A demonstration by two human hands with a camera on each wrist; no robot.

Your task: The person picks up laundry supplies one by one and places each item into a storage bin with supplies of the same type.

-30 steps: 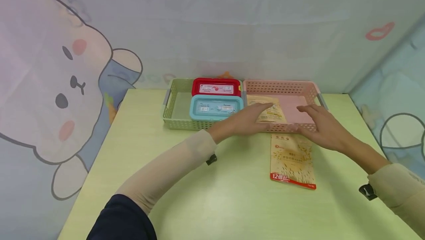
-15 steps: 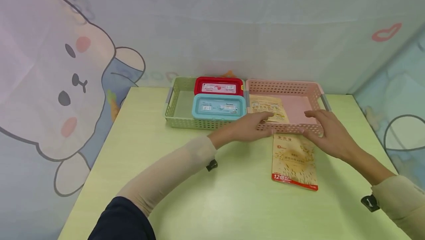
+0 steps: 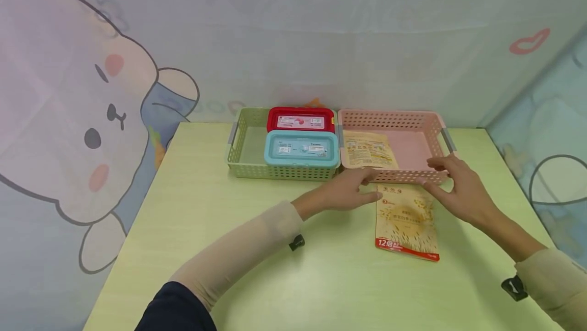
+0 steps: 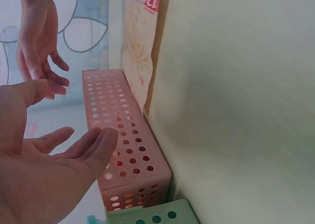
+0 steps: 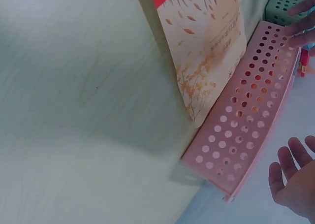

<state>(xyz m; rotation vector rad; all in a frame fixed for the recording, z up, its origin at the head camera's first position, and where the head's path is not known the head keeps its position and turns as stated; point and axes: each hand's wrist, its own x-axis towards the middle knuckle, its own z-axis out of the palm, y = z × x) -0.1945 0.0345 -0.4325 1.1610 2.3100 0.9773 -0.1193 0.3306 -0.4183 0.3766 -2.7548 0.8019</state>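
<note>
My left hand [image 3: 348,191] hovers at the front wall of the pink basket [image 3: 408,150], fingers loosely bent and holding nothing. On the other side my right hand [image 3: 460,188], likewise without anything in it, is over the basket's front right corner. Between the two hands, a tan pouch [image 3: 407,224] with a red bottom strip and printed grain stalks lies flat on the table, its far end against the basket. Inside the basket, at its left, lies another tan pouch [image 3: 367,150]. The right wrist view shows the nearer pouch [image 5: 206,47] beside the perforated wall.
A green basket [image 3: 249,147] adjoins the pink one on the left. It holds a red-lidded box [image 3: 300,121] and a light-blue-lidded box [image 3: 301,148]. Behind both baskets hangs a printed cloth backdrop [image 3: 390,40]. The pale green table [image 3: 321,280] extends toward me.
Both hands have drawn back toward me from above the pink basket, the left one farther. My right hand has also shifted slightly right. The pouches and boxes stay put.
</note>
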